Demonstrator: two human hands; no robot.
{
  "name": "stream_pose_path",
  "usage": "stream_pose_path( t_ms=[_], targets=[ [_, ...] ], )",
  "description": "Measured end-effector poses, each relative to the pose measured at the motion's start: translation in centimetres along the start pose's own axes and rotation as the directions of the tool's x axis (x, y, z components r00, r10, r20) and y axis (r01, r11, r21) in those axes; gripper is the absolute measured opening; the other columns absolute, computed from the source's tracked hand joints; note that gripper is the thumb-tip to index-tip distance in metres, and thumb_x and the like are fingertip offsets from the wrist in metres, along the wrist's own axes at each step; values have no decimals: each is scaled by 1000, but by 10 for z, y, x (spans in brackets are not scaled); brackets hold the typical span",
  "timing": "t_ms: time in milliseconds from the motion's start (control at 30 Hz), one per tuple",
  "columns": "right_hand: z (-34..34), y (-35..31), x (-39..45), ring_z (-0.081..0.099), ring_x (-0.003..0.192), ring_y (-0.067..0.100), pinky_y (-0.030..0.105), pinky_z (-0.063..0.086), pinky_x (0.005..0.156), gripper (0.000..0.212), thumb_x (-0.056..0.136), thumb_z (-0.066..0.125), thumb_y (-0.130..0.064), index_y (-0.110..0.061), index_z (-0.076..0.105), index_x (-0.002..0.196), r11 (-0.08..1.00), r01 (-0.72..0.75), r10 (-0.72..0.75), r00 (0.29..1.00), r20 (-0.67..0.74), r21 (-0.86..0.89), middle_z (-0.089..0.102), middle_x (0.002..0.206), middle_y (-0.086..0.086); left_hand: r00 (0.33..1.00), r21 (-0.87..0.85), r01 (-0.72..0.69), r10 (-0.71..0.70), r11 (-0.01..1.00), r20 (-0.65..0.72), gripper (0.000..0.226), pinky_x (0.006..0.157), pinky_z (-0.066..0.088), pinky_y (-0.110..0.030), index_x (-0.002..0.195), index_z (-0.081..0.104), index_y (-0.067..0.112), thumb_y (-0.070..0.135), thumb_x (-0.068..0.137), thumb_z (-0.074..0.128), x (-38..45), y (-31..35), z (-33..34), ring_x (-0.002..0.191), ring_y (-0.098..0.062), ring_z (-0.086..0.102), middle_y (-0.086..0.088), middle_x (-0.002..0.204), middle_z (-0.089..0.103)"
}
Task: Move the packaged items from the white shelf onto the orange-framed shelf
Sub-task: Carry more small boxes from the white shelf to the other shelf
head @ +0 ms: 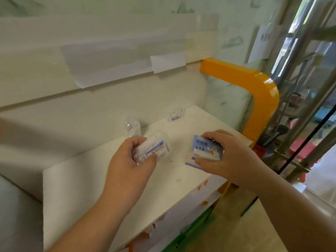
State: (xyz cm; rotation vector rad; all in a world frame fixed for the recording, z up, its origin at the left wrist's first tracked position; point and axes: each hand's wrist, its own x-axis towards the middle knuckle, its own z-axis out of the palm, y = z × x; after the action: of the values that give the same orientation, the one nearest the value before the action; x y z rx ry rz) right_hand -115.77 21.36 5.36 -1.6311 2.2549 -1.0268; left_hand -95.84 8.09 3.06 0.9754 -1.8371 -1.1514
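Over the white board of the orange-framed shelf, our left hand grips a clear plastic pack, fingers curled round it, tilted just above the surface. Our right hand pinches a blue card pack, its lower edge touching the board. Further back: a small clear pack and a clear round tub, well apart from both hands. Orange frame stands at right.

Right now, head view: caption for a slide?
Left hand grips a clear pack, right hand a blue card pack.
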Motion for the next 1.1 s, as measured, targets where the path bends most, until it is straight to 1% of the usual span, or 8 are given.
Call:
stream_pose_path(
  t_ms=[133, 267, 367, 500, 633, 767, 900, 1100],
  targets=[
    [-17, 59, 48, 56, 88, 4, 25, 49, 75, 36, 73, 79, -46, -41, 54, 99, 999, 50, -50, 997, 57, -5, 59, 96, -13, 999, 118, 39, -36, 992, -28, 21, 55, 40, -15, 91, 63, 31, 21, 77, 75, 35, 2, 42, 63, -3, 58, 14, 81, 68],
    [-31, 115, 91, 55, 88, 2, 21, 45, 76, 40, 71, 80, -46, -31, 61, 103, 997, 74, -77, 993, 92, 36, 57, 95, -13, 999, 271, 45, -40, 962, -22, 17, 59, 41, -13, 93, 66, 32, 24, 80, 73, 79, -1, 91, 70, -1, 61, 14, 82, 69],
    [-40, 142, 112, 55, 84, 5, 25, 44, 70, 31, 72, 82, -37, -26, 63, 93, 992, 75, -86, 990, 115, 98, 57, 90, -8, 1000, 415, -10, 3, 910, 18, 18, 64, 38, -8, 97, 66, 32, 26, 81, 73, 113, -14, 125, 80, 3, 59, 17, 88, 66],
    [-46, 165, 127, 58, 80, 6, 25, 46, 68, 27, 71, 82, -35, -25, 64, 89, 987, 74, -95, 984, 153, 142, 57, 87, -6, 997, 535, -81, 64, 841, 51, 33, 81, 38, -17, 111, 67, 24, 27, 79, 76, 149, -34, 162, 93, -10, 54, 8, 99, 58],
    [-48, 182, 136, 60, 78, 6, 30, 51, 68, 28, 69, 80, -38, -28, 64, 89, 985, 73, -99, 981, 167, 159, 57, 87, -10, 996, 566, -87, 80, 820, 37, 41, 81, 37, -19, 120, 67, 20, 24, 80, 77, 177, -43, 187, 91, -19, 59, 1, 103, 54],
    [-50, 191, 141, 60, 78, 8, 34, 52, 70, 28, 70, 79, -37, -26, 63, 91, 985, 85, -106, 985, 138, 149, 56, 88, -10, 998, 603, -62, 61, 796, 23, 44, 83, 32, -16, 126, 65, 18, 24, 83, 74, 194, -51, 204, 104, -20, 56, -2, 111, 57],
    [-50, 195, 147, 60, 80, 9, 39, 53, 71, 31, 70, 77, -36, -21, 63, 94, 986, 100, -118, 984, 135, 134, 57, 90, -10, 991, 709, -64, 131, 702, -41, 38, 84, 40, -29, 117, 68, 25, 30, 80, 73, 202, -62, 207, 100, -26, 58, -1, 107, 61],
    [-43, 205, 156, 56, 99, 4, 27, 54, 85, 51, 76, 80, -42, -29, 59, 121, 988, 109, -123, 984, 129, 111, 49, 106, -21, 971, 785, -69, 223, 616, -90, 39, 88, 42, -40, 119, 66, 27, 30, 80, 71, 204, -62, 204, 98, -30, 50, -3, 110, 56]
  ],
)
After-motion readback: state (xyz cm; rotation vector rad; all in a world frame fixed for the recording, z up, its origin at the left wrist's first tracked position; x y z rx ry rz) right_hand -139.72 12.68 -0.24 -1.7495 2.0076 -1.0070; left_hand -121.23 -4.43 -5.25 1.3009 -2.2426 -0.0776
